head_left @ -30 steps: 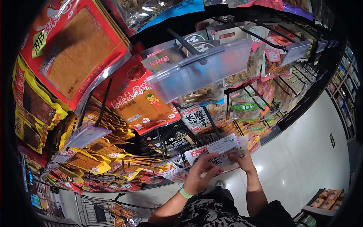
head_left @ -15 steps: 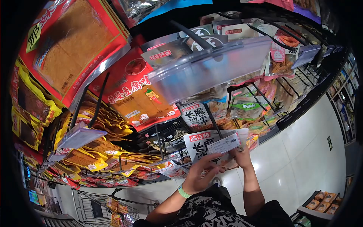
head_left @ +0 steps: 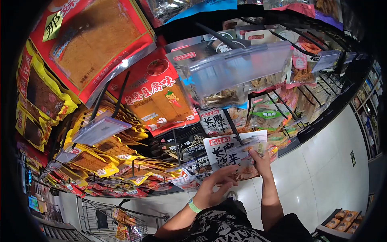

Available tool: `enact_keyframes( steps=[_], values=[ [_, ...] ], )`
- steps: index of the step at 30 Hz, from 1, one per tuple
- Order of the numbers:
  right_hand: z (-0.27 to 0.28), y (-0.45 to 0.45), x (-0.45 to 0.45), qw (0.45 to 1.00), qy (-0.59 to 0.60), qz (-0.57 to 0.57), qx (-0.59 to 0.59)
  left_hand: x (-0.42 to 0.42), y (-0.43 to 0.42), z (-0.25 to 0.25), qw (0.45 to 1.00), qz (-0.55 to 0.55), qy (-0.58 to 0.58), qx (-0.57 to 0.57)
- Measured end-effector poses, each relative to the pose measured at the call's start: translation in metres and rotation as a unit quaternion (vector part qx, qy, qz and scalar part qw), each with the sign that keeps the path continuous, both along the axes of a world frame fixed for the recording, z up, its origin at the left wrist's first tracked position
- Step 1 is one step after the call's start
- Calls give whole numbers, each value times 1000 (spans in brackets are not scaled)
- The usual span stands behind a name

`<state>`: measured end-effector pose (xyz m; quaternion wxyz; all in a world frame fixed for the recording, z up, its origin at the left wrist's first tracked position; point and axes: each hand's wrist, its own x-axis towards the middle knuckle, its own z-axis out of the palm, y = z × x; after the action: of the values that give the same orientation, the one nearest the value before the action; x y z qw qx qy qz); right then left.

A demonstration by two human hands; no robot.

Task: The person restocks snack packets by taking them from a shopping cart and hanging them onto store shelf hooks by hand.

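Note:
A white snack bag point(head_left: 221, 150) with black lettering and a red logo hangs on a hook at the low front of the rack. My right hand point(head_left: 261, 161) grips its right side, thumb on the front face. A clear price-tag holder crosses the bag near that thumb, blurred. Below the bag's lower left, my left hand point(head_left: 215, 184) has its fingers stretched and apart, holding nothing. A matching white bag point(head_left: 215, 122) hangs just behind. Dark bags point(head_left: 187, 143) hang to the left.
Large red tofu snack packs point(head_left: 163, 101) and yellow-edged packs point(head_left: 96, 163) fill the left. Clear price-tag holders point(head_left: 242, 60) and hooks stick out above. A wire shopping cart point(head_left: 100, 218) stands lower left. Boxed packs point(head_left: 342, 220) sit lower right.
The printed price label across the bag's front no longer faces me. My right thumb now presses on the bag's front. My left hand has dropped slightly away from the bag.

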<state>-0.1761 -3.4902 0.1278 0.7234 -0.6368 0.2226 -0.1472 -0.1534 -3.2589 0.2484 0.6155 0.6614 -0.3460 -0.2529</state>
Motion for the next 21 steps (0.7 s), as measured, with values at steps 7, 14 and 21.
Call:
enact_keyframes(
  steps=[7,14,21],
  values=[
    [-24,7,29,996,11,-73,-57,-18,14,-9,999,2,45,5],
    [-52,2,91,982,-55,-135,-116,-44,69,-89,984,17,141,108],
    [-100,35,64,970,-100,-216,-56,-127,275,-298,895,172,113,396]
  ],
)
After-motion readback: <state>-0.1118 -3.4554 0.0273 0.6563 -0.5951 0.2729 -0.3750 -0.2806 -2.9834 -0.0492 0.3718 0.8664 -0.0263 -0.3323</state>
